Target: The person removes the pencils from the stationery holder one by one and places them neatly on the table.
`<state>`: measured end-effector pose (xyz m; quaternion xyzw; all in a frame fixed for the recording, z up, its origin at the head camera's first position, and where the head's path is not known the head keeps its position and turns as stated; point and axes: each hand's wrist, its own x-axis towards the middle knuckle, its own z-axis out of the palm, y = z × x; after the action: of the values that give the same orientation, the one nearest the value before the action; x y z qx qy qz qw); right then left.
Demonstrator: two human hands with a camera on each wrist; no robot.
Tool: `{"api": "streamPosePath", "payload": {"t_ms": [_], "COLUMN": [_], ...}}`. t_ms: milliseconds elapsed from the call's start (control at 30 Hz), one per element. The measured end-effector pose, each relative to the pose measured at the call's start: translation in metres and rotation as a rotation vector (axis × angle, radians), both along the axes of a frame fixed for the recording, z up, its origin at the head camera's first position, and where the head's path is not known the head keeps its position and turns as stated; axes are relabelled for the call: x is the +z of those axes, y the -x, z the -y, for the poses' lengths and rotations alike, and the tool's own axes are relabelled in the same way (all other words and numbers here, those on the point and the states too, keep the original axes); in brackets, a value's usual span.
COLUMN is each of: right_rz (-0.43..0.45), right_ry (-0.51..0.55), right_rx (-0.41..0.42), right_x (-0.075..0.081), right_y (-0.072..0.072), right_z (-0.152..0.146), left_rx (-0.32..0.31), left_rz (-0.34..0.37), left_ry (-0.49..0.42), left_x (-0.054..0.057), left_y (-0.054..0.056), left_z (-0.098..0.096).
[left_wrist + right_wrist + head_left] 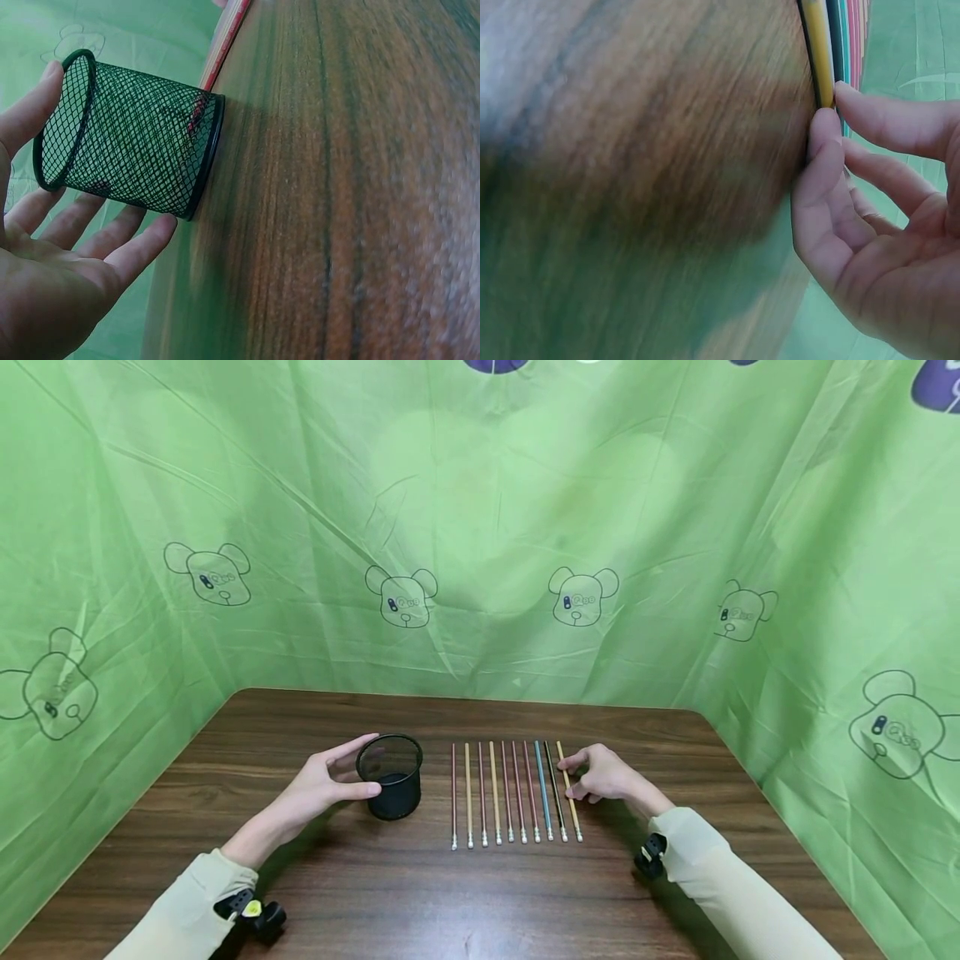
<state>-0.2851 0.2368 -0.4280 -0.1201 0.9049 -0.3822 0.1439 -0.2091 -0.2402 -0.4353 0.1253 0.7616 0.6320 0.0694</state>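
Standing upright on the table, a black mesh pencil cup [395, 800] is held by my left hand [318, 789]. The left wrist view shows the thumb at its rim and the other fingers [142, 246] along its side. My right hand [606, 772] pinches the yellow pencil [574, 818] at the right end of a row. Between thumb and fingers in the right wrist view, that pencil [821, 52] partly disappears behind the fingertips. Beside it lie a black pencil [556, 789] and a blue pencil [543, 789].
Several red pencils and light yellow pencils [494, 789] continue the row leftward toward the cup, pale eraser ends facing me. Everything rests on a dark brown wooden table [420, 902]. Green sheeting [495, 527] with bear-head drawings encloses its back and sides.
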Motion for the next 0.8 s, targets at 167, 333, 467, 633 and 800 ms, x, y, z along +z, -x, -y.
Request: {"api": "streamPosePath", "payload": {"t_ms": [167, 333, 467, 633, 800], "right_rz": [-0.004, -0.014, -0.007, -0.011, -0.022], "right_ry": [-0.012, -0.020, -0.015, -0.006, 0.004], "right_rx": [-0.006, 0.015, 0.014, 0.000, 0.004], "right_x": [-0.0020, -0.0049, -0.0058, -0.0067, -0.0080], "right_y": [0.0026, 0.0054, 0.0056, 0.0041, 0.0025], "right_z": [0.0010, -0.0013, -0.0029, -0.0028, -0.0025], "left_rx": [-0.008, -0.012, -0.015, -0.014, -0.006], "left_rz": [0.002, 0.002, 0.002, 0.008, 0.010], "left_ry": [-0.009, -0.014, -0.009, -0.012, -0.009], "left_x": [-0.0006, -0.0013, -0.0009, 0.0007, 0.0017], "left_y": [-0.0005, 0.0003, 0.0003, -0.0004, -0.0016], "left_z": [0.0002, 0.0003, -0.0004, -0.0009, 0.0004]}}
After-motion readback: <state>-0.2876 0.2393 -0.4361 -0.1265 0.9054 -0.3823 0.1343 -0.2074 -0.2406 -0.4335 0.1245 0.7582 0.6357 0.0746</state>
